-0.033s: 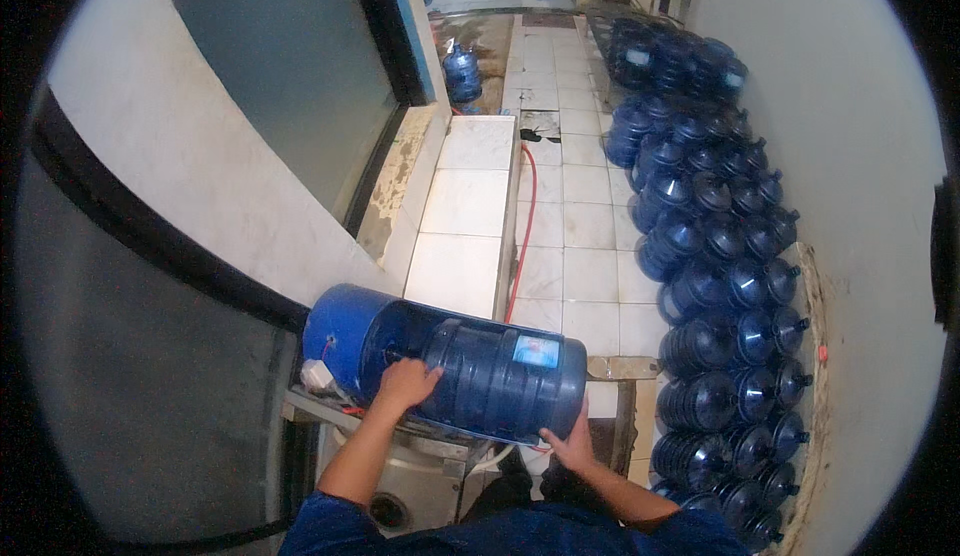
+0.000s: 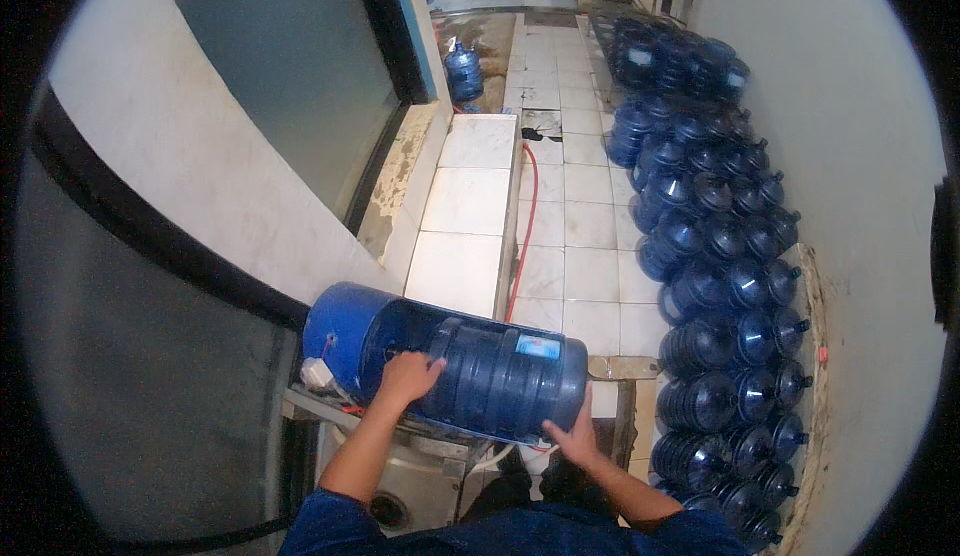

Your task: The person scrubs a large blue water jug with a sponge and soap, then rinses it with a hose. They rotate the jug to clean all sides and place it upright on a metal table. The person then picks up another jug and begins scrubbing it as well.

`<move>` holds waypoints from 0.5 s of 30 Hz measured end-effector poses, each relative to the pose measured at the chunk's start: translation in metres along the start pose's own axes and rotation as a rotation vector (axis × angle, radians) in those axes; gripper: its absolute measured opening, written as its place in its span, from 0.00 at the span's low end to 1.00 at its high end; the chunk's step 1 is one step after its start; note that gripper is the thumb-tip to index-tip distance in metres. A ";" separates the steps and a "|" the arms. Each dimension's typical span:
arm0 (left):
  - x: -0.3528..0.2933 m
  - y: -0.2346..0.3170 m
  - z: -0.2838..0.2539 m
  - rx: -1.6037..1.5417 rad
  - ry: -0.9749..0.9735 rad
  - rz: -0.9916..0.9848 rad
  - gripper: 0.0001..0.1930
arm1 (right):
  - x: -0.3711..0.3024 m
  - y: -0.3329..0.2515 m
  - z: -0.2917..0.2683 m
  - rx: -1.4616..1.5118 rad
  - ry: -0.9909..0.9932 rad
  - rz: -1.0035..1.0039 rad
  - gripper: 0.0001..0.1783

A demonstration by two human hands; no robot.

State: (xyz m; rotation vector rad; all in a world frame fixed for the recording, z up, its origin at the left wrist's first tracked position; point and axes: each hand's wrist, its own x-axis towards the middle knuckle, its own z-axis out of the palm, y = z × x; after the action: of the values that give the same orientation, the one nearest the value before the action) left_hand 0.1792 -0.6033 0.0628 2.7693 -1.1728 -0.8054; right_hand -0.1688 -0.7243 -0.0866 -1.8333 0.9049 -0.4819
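A large blue water jug point(image 2: 480, 376) lies on its side in a blue cylindrical holder point(image 2: 345, 341) that is cut open along the top. Its flat base faces right, and a small light-blue label shows on its upper side. My left hand point(image 2: 408, 376) is closed at the jug's neck end, the thumb pointing right along the shoulder; its curled fingertips are hidden. Against the base end rests my right hand point(image 2: 574, 438), gripping the lower edge with the thumb on the near side and the fingers round the bottom.
Several blue jugs point(image 2: 705, 341) lie stacked along the right wall. One jug point(image 2: 463, 74) stands upright far ahead. A red hose point(image 2: 528, 221) runs beside the white tiled ledge point(image 2: 460, 206). Below the holder is a metal stand point(image 2: 415, 481) with pale tubing.
The jug and both hands stay almost where they were. My right hand has shifted very slightly against the jug's base.
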 end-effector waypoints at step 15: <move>0.020 -0.019 0.038 -0.053 0.014 0.068 0.39 | 0.030 0.086 0.002 0.156 -0.470 1.057 0.30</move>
State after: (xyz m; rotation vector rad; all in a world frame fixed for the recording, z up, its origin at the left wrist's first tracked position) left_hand 0.1858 -0.5973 0.0170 2.6730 -1.2177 -0.7971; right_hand -0.1795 -0.7656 -0.1669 -1.0280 1.2810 0.5051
